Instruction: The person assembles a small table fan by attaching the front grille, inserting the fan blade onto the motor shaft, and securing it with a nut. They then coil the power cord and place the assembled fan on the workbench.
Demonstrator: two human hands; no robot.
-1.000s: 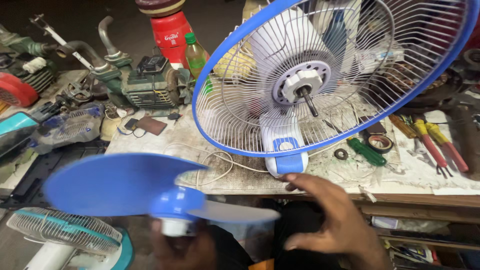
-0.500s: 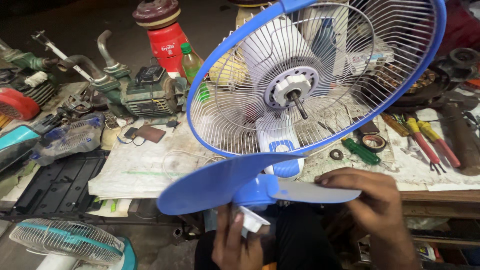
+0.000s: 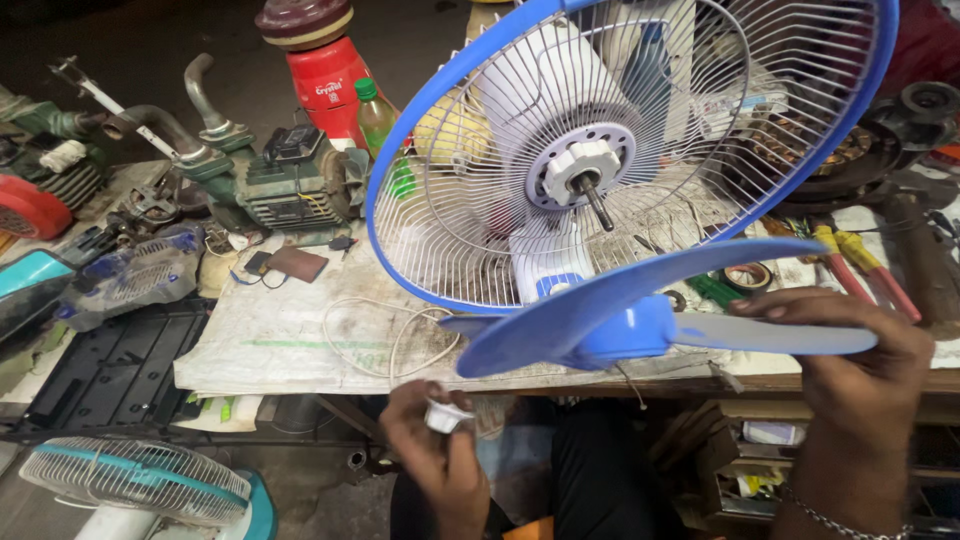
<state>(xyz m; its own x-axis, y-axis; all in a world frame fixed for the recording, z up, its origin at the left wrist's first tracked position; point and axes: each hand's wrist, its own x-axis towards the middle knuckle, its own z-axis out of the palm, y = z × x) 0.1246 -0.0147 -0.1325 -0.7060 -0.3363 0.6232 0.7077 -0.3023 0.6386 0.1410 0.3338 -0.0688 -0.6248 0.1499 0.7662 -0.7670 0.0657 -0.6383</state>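
head view shows our right hand [image 3: 850, 350] clamped on one tip of the blue fan blade [image 3: 640, 310], held before the fan's motor shaft [image 3: 598, 205]. our left hand [image 3: 440, 450] pinches a small white cap [image 3: 445, 415]. we judge the blade light, thin plastic, flexible; safest held near its hub.

Lighting uneven: bright light falls on the centre of the frame, whitening the fan guard [image 3: 640, 150] and the paper-covered workbench [image 3: 290, 340]. Upper left and upper right corners fall off into near black. Below the bench edge, deep shadow. The blue fan blade [image 3: 640, 310] is sharp; the left hand [image 3: 440, 460] shows slight motion blur. Wide-angle stretching is evident toward the frame edges.
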